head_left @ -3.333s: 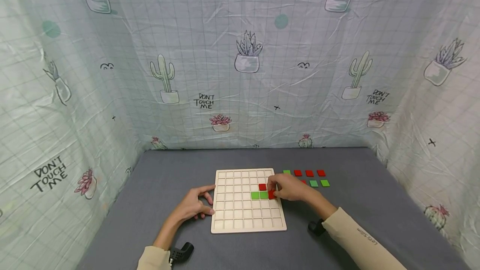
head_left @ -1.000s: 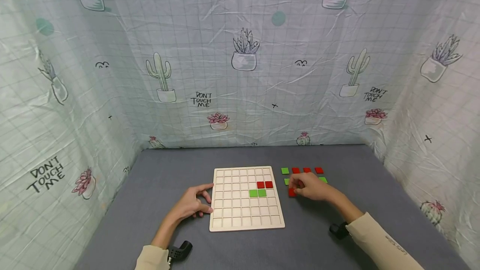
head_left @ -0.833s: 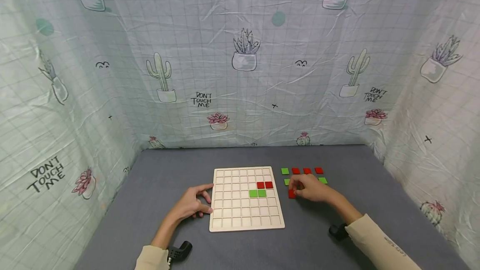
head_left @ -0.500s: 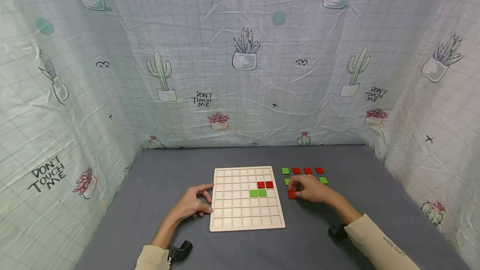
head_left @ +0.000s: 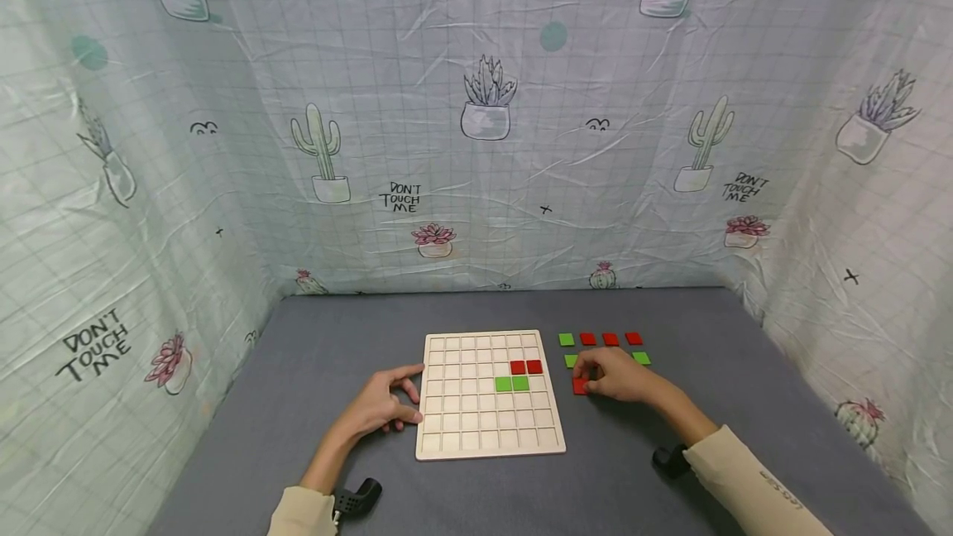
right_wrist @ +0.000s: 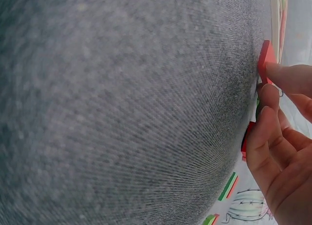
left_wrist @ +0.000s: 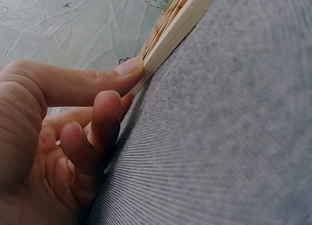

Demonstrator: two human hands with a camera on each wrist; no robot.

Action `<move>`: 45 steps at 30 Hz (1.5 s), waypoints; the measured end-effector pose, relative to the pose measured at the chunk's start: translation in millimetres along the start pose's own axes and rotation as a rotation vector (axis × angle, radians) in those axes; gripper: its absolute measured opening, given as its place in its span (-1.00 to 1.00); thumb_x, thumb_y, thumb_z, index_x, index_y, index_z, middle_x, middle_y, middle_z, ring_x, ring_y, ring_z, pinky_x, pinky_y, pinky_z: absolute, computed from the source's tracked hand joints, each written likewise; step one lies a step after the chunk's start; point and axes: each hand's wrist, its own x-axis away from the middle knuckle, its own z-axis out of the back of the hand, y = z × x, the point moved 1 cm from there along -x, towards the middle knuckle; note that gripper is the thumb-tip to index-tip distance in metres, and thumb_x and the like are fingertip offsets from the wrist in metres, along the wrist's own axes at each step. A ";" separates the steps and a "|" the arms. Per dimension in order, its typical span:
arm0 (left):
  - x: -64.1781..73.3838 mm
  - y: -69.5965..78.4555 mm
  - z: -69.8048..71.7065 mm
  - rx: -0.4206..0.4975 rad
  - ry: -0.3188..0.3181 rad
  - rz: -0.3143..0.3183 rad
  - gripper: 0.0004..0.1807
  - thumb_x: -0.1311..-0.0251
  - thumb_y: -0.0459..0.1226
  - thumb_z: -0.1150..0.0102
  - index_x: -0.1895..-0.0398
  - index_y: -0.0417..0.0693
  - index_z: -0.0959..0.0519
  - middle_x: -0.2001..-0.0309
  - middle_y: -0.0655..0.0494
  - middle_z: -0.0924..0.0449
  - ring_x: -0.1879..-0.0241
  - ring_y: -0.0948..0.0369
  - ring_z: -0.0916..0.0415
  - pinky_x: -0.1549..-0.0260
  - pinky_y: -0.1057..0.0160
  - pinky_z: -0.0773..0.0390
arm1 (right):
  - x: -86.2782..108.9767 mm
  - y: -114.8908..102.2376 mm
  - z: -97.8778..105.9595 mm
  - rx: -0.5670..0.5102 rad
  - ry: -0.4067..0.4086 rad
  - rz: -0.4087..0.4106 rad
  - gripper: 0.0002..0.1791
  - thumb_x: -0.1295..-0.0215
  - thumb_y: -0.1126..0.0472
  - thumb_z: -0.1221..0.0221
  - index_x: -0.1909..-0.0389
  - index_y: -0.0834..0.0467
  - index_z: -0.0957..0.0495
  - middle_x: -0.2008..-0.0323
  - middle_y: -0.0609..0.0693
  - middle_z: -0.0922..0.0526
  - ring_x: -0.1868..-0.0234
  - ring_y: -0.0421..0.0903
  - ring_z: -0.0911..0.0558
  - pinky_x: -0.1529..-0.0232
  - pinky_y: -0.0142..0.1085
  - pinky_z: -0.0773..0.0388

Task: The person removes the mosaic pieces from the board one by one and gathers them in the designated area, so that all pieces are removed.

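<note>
My left hand (head_left: 378, 404) rests at the left edge of a square wooden grid board (head_left: 469, 420), index fingertip and thumb against its rim, the other fingers loosely bent. Red tiles (head_left: 534, 366) and green tiles (head_left: 504, 385), two of each, lie in cells towards the board's right side. Just right of the board, my right hand (head_left: 616, 375) pinches a square red tile (head_left: 580, 386) by its edge, close over the table. In the right wrist view this red tile (right_wrist: 266, 59) stands tilted at the thumb tip, with the fingers curled beneath the thumb.
Behind the right hand, a green tile (head_left: 566, 339) and several red tiles (head_left: 610, 339) lie in a row. Nearer are green tiles (head_left: 641, 358), partly hidden by that hand. The grey table (head_left: 328, 329) ends at a cactus-print curtain (head_left: 506, 213).
My right hand has moved right, from over the board to the table beside it, and stays there with a red tile. A second red tile now shows beside the first. The left hand holds still.
</note>
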 end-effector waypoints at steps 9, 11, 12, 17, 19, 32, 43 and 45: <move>-0.5 -0.4 -0.2 0.007 -0.006 0.001 -0.04 0.09 -0.37 -0.58 -0.49 -0.17 -0.39 0.23 -0.10 -0.61 0.67 0.19 -0.53 0.77 0.25 -0.42 | -0.5 2.2 -0.9 -0.005 -0.005 0.000 -0.84 -0.21 0.37 -0.35 0.24 0.08 -0.69 0.32 -0.12 -0.71 0.39 -0.25 -0.52 0.32 -0.37 -0.52; -1.0 -1.1 0.1 0.004 -0.007 0.002 -0.04 0.08 -0.37 -0.58 -0.49 -0.17 -0.39 0.24 -0.09 -0.61 0.67 0.20 -0.53 0.77 0.25 -0.42 | -0.5 3.0 -0.9 -0.004 -0.006 0.010 -0.85 -0.21 0.36 -0.36 0.23 0.08 -0.70 0.32 -0.12 -0.72 0.38 -0.26 -0.54 0.32 -0.37 -0.53; -1.4 -1.5 0.2 0.002 -0.007 0.003 -0.04 0.08 -0.36 -0.58 -0.50 -0.17 -0.39 0.24 -0.09 -0.62 0.67 0.20 -0.53 0.77 0.25 -0.42 | -0.5 3.4 -0.8 -0.003 -0.006 0.015 -0.85 -0.22 0.35 -0.37 0.23 0.08 -0.70 0.32 -0.12 -0.73 0.38 -0.26 -0.55 0.32 -0.37 -0.53; -2.4 -2.5 0.6 -0.001 -0.003 0.005 -0.03 0.08 -0.35 -0.58 -0.50 -0.17 -0.38 0.25 -0.05 -0.62 0.67 0.21 -0.54 0.76 0.25 -0.43 | -0.6 5.2 -1.1 0.005 -0.011 0.031 -0.86 -0.23 0.30 -0.39 0.21 0.08 -0.71 0.31 -0.11 -0.73 0.36 -0.27 -0.56 0.31 -0.37 -0.54; -2.2 -2.6 0.6 -0.001 0.001 0.004 -0.03 0.08 -0.35 -0.58 -0.50 -0.16 -0.38 0.25 -0.03 -0.62 0.67 0.19 -0.54 0.76 0.25 -0.43 | -0.7 5.6 -1.5 0.010 -0.011 0.034 -0.86 -0.23 0.30 -0.38 0.21 0.07 -0.71 0.30 -0.11 -0.72 0.36 -0.28 -0.55 0.30 -0.37 -0.54; -1.4 -3.9 0.6 -0.013 0.005 -0.001 -0.04 0.07 -0.33 -0.58 -0.50 -0.11 -0.39 0.25 -0.01 -0.62 0.65 0.16 -0.54 0.76 0.21 -0.45 | -1.3 6.8 -1.4 0.039 0.000 0.057 -0.89 -0.29 0.29 -0.33 0.18 0.10 -0.71 0.31 -0.12 -0.72 0.37 -0.30 -0.53 0.29 -0.35 -0.54; -2.5 -4.4 -0.2 -0.015 0.013 0.001 -0.04 0.08 -0.35 -0.59 -0.50 -0.12 -0.40 0.25 0.00 -0.62 0.66 0.17 -0.54 0.76 0.23 -0.44 | -4.5 1.0 1.7 0.069 0.005 0.050 -0.87 -0.27 0.32 -0.33 0.18 0.09 -0.71 0.26 -0.14 -0.72 0.30 -0.32 -0.55 0.23 -0.32 -0.58; -2.6 -4.6 -0.4 -0.014 0.013 0.001 -0.04 0.08 -0.35 -0.59 -0.50 -0.12 -0.39 0.26 0.00 -0.62 0.66 0.17 -0.54 0.77 0.22 -0.43 | -6.4 -1.1 2.6 0.064 0.010 0.049 -0.86 -0.28 0.33 -0.32 0.17 0.10 -0.72 0.25 -0.12 -0.73 0.29 -0.31 -0.56 0.24 -0.32 -0.58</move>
